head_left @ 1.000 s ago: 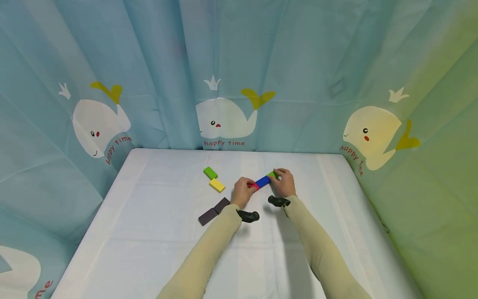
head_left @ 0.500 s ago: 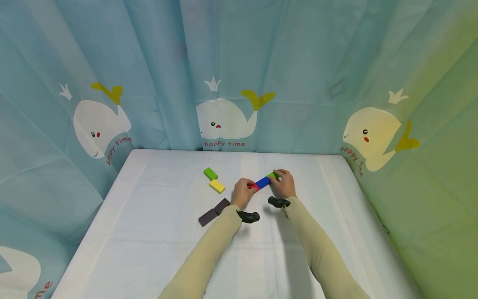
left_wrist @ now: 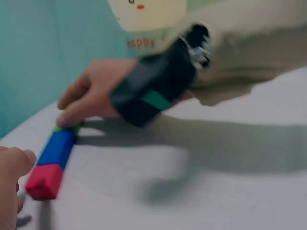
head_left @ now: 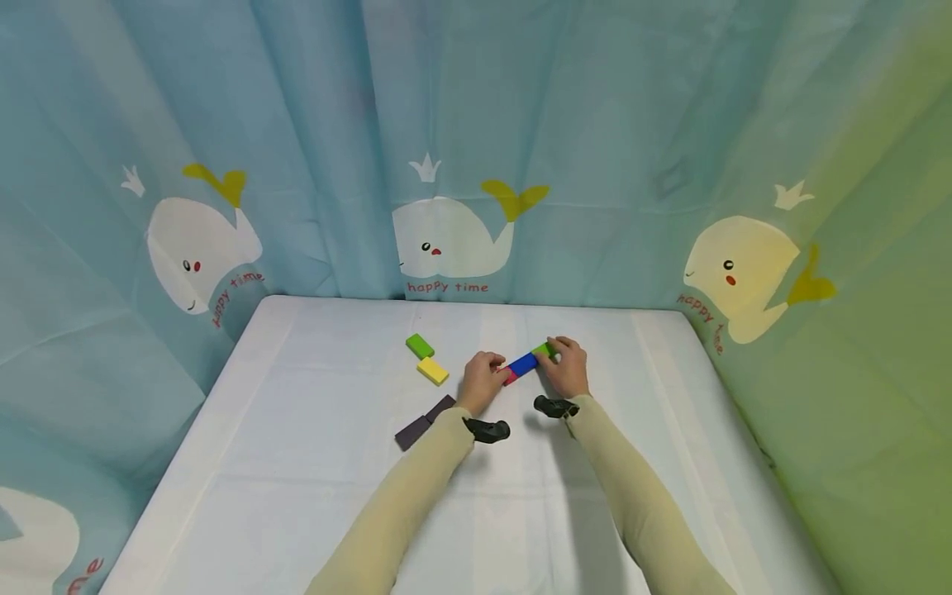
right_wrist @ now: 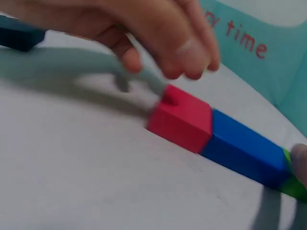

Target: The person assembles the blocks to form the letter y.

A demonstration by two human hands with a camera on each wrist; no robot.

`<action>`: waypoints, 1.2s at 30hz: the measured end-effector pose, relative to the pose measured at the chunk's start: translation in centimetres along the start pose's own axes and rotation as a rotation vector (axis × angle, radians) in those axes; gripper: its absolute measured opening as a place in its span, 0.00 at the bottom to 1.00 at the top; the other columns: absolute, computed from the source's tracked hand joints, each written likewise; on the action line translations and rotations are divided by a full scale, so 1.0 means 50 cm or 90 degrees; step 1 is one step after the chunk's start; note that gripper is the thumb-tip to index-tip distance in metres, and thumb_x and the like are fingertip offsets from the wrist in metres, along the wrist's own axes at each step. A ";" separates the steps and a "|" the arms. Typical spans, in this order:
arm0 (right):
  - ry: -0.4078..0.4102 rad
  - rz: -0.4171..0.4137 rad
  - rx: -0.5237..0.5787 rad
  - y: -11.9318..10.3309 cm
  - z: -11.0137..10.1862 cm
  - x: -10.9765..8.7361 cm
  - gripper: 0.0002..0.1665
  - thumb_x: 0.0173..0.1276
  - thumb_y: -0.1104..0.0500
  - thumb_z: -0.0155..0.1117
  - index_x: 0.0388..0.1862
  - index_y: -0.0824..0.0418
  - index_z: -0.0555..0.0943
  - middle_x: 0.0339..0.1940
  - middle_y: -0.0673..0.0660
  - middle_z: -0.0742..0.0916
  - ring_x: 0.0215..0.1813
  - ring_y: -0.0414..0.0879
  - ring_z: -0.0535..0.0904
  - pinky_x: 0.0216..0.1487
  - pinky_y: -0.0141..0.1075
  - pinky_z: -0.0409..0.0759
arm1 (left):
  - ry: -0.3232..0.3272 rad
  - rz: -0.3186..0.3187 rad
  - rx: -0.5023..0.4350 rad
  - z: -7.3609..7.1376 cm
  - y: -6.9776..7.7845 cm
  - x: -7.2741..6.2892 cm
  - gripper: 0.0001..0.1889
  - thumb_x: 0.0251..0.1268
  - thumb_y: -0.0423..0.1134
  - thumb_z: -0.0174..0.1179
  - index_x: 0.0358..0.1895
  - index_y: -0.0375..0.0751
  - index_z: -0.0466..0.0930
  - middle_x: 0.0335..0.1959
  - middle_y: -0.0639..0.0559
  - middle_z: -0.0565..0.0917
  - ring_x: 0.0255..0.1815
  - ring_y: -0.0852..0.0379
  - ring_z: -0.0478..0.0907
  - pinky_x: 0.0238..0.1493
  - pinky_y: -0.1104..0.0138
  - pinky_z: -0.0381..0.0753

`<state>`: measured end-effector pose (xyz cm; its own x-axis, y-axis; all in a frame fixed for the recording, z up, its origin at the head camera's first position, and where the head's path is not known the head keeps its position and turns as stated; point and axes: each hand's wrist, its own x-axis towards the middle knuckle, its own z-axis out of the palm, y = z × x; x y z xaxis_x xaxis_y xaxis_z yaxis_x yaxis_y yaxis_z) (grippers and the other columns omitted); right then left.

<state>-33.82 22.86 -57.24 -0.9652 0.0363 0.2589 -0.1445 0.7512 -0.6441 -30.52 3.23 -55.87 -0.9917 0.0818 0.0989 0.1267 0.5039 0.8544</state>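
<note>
A red block (right_wrist: 180, 117), a blue block (right_wrist: 244, 148) and a green block (head_left: 545, 350) lie end to end in one slanting row on the white table. At the far right end, my right hand (head_left: 568, 368) pinches the green block between thumb and fingers, which cover part of it. My left hand (head_left: 482, 384) is at the red end. In the right wrist view its loosely bent fingers (right_wrist: 192, 55) hang just above and beyond the red block, with a gap showing. The left wrist view has the left thumb (left_wrist: 19, 160) beside the row, apart from the red block (left_wrist: 45, 182).
Left of the row lie another green block (head_left: 420, 345) and a yellow block (head_left: 433, 371), close together. Two dark blocks (head_left: 413, 432) sit end to end beside the left sleeve (head_left: 424, 479). A whale-print curtain (head_left: 320, 207) rises behind the table (head_left: 283, 496).
My left hand has let go of the red block and drawn slightly back to the left, its sleeve covering more of the dark blocks. The right hand and the row have barely moved.
</note>
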 end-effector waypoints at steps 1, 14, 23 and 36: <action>0.008 -0.005 0.001 -0.003 -0.001 -0.004 0.29 0.68 0.55 0.66 0.62 0.70 0.77 0.64 0.71 0.74 0.65 0.68 0.65 0.65 0.57 0.61 | -0.005 0.004 0.000 -0.011 -0.001 0.001 0.14 0.65 0.38 0.64 0.51 0.37 0.83 0.45 0.47 0.81 0.46 0.54 0.77 0.50 0.63 0.77; -0.004 -0.044 0.040 -0.053 0.038 -0.071 0.30 0.64 0.50 0.70 0.59 0.68 0.80 0.61 0.66 0.78 0.58 0.63 0.71 0.58 0.53 0.66 | -0.032 0.036 0.195 -0.249 -0.079 0.024 0.13 0.65 0.34 0.63 0.49 0.31 0.83 0.42 0.41 0.80 0.44 0.47 0.77 0.50 0.57 0.77; 0.031 -0.042 0.048 -0.054 0.055 -0.082 0.28 0.63 0.50 0.71 0.57 0.66 0.82 0.60 0.65 0.79 0.56 0.62 0.72 0.55 0.52 0.68 | -0.124 -0.012 0.259 -0.263 -0.102 0.011 0.21 0.59 0.40 0.68 0.49 0.26 0.80 0.44 0.40 0.78 0.42 0.50 0.72 0.48 0.59 0.74; 0.039 -0.035 0.040 -0.063 0.063 -0.090 0.31 0.62 0.50 0.72 0.60 0.66 0.80 0.60 0.67 0.79 0.56 0.63 0.72 0.57 0.53 0.68 | -0.065 -0.047 0.274 -0.226 -0.096 -0.015 0.35 0.51 0.48 0.75 0.56 0.30 0.70 0.49 0.38 0.72 0.47 0.45 0.69 0.51 0.57 0.73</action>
<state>-29.69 18.27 -58.64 -0.9408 0.0376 0.3367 -0.2118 0.7105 -0.6711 -30.62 -8.97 -54.29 -0.9941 0.1055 -0.0232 0.0740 0.8214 0.5655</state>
